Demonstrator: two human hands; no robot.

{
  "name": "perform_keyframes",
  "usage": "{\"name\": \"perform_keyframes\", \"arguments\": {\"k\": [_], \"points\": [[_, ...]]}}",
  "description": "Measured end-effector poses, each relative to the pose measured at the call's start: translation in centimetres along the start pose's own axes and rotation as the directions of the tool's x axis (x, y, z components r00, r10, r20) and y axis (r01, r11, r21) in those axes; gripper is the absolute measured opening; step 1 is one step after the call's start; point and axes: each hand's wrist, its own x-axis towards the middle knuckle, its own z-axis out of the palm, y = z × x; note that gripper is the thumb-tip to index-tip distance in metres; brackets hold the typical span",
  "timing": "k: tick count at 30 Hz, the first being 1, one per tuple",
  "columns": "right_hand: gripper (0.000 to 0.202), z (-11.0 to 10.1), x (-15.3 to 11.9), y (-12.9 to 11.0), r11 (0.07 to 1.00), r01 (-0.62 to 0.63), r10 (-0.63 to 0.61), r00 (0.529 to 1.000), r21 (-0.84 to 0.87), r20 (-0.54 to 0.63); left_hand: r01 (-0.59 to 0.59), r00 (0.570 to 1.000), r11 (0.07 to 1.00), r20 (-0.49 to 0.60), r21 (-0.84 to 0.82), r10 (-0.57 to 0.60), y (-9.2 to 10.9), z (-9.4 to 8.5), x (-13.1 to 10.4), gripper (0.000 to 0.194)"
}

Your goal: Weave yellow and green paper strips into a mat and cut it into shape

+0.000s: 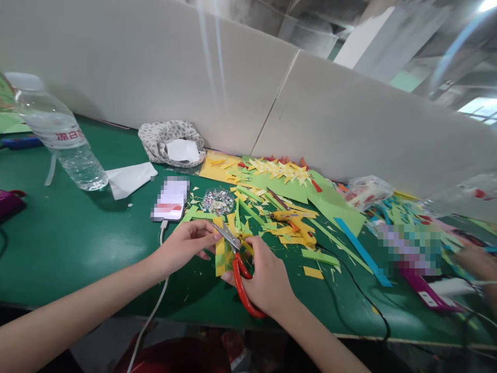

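Observation:
My right hand [272, 282] grips a pair of scissors with red handles [241, 290], their metal blades pointing up and left. Between the thumb and fingers of my left hand [190, 246] is the edge of a yellow paper strip [220, 264], close to the blade tips. Whether the blades touch the paper is hard to make out. Just beyond my hands sit a clear box of small googly eyes [218, 201] and a yellow glue gun [297, 225], among scattered green and yellow paper scraps.
A phone [173, 199] on a white cable, a water bottle [66, 134] and a spotted fabric pouch [153, 140] stand to the left. Green sheets [334, 199] carry yellow star shapes. On the right are a purple power strip [430, 298] and another person's blurred hand [476, 259].

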Motion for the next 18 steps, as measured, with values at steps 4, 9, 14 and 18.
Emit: {"name": "perform_keyframes", "arguments": {"k": [4, 9, 14, 18], "points": [[0.042, -0.09, -0.04, 0.03, 1.0, -0.009, 0.009, 1.0, 0.001, 0.019, -0.002, 1.0, 0.999, 0.015, 0.033, 0.002, -0.05, -0.01, 0.07, 0.021], [0.042, -0.07, 0.0, -0.04, 1.0, -0.02, 0.02, 1.0, 0.001, 0.022, -0.003, 1.0, 1.0, 0.031, 0.014, 0.003, 0.28, 0.12, -0.11, 0.023], [0.043, -0.24, 0.01, -0.07, 1.0, -0.029, 0.028, 0.998, 0.005, 0.052, -0.039, 0.999, 0.997, 0.024, 0.069, 0.037, 0.41, 0.15, -0.32, 0.025], [0.043, -0.42, 0.01, -0.07, 0.999, -0.042, 0.04, 0.997, 0.028, 0.07, -0.089, 0.995, 0.99, 0.052, 0.112, 0.084, 0.25, 0.12, -0.38, 0.025]]}}
